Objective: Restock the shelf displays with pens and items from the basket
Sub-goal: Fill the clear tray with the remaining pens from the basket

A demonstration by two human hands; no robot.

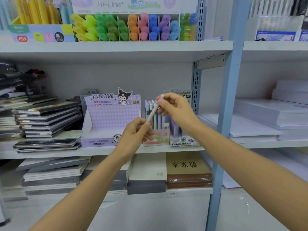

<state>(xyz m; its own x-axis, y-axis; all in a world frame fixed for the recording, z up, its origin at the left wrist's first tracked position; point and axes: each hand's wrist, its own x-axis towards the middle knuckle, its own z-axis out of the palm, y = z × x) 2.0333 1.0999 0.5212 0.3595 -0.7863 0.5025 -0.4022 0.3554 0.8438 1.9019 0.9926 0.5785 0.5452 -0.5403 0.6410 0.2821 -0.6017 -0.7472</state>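
2 slim arms (93, 185) bare to the elbow, left hand (135, 133) and right hand (175, 110) uncovered, slender fingers (167, 97)

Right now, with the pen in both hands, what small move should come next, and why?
Probably lower the pen into the display behind it: the left hand grips its lower end, the right hand pinches its top, and similar pastel pens stand upright there.

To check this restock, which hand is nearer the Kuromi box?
Left. The left hand is beside the Kuromi box, at its right; the right hand is farther right, before the pen display.
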